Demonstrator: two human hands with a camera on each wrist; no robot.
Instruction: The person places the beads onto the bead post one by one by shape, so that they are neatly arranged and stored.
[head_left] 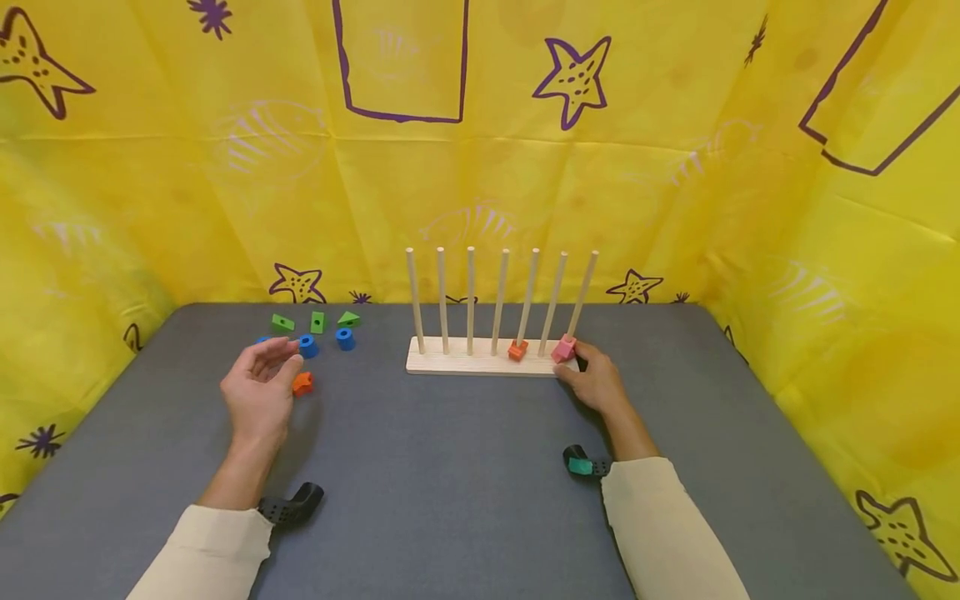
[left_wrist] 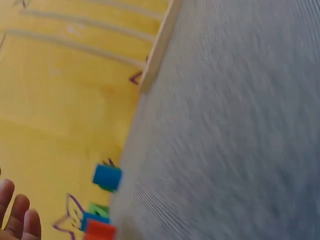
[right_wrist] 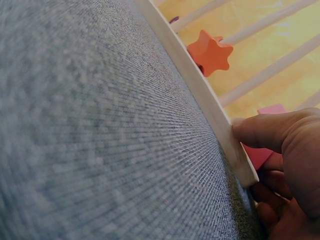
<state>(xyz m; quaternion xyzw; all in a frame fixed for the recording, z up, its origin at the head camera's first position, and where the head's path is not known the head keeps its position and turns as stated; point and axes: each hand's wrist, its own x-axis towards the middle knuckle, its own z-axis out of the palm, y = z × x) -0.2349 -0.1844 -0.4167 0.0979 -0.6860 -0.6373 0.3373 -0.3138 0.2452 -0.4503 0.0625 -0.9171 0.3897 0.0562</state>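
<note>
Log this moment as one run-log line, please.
left hand: open, above orange bead | right hand: grips peg rack end by pink block | orange star: on peg

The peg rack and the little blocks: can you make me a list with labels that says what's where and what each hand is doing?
rack: wooden peg rack with seven upright pegs, on the grey table
on the rack: orange star block on the fifth peg from the left; pink block at the right end
right hand: holds the rack's right end, by the pink block
left hand: fingers relaxed, above the loose orange block, holding nothing
loose blocks: blue blocks and green blocks, left of the rack
</note>
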